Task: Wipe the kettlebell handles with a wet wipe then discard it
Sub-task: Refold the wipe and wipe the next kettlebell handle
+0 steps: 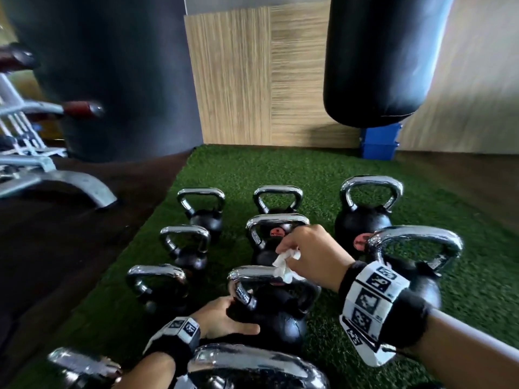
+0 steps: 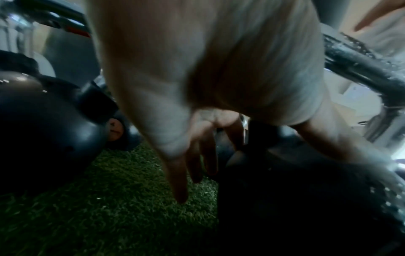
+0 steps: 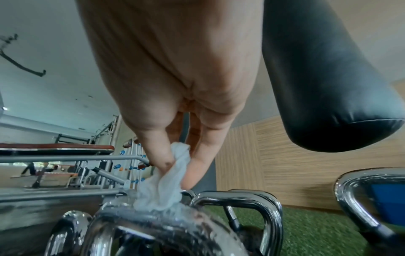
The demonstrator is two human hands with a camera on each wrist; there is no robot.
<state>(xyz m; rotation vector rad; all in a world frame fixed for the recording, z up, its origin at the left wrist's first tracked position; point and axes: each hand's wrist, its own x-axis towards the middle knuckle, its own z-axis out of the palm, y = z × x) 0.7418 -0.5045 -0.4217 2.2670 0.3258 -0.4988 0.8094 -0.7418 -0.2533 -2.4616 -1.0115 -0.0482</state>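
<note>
Several black kettlebells with chrome handles stand in rows on green turf (image 1: 331, 169). My right hand (image 1: 289, 255) pinches a crumpled white wet wipe (image 1: 283, 266) between thumb and fingers. The wipe touches the top of the wet handle (image 1: 252, 273) of the front middle kettlebell (image 1: 280, 324). The right wrist view shows the wipe (image 3: 166, 187) bunched on that handle (image 3: 171, 220). My left hand (image 1: 222, 313) rests against the left side of the same kettlebell's ball. In the left wrist view its fingers (image 2: 179, 181) hang straight beside the dark ball (image 2: 285, 190).
A large kettlebell handle (image 1: 415, 237) stands just under my right wrist, and another (image 1: 252, 363) lies close below my left forearm. A black punching bag (image 1: 384, 57) hangs at back right above a blue bin (image 1: 379, 144). A metal bench frame (image 1: 56, 181) stands at left.
</note>
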